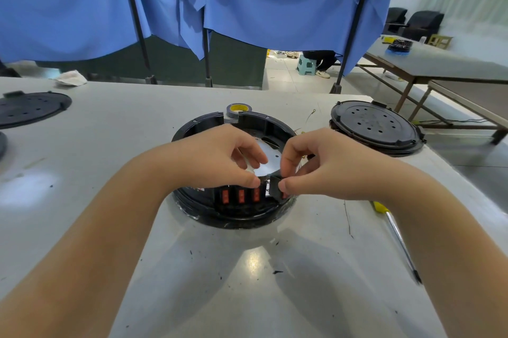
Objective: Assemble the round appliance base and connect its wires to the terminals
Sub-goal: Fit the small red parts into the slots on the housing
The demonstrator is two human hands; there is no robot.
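Both bare forearms come in from the bottom corners and angle toward each other, so the hands meet pretty much dead centre. Left hand [220,156] sits palm down with its fingers curled under and the thumb tip poking forward and down. Right hand [321,164] is curled too, thumb and forefinger pinched tight together at the tips. The two thumbs are close to each other, not quite touching.

Blue curtains [275,2] on black poles, pale tiled floor [291,76], long side table [439,63], black armchairs [420,24]
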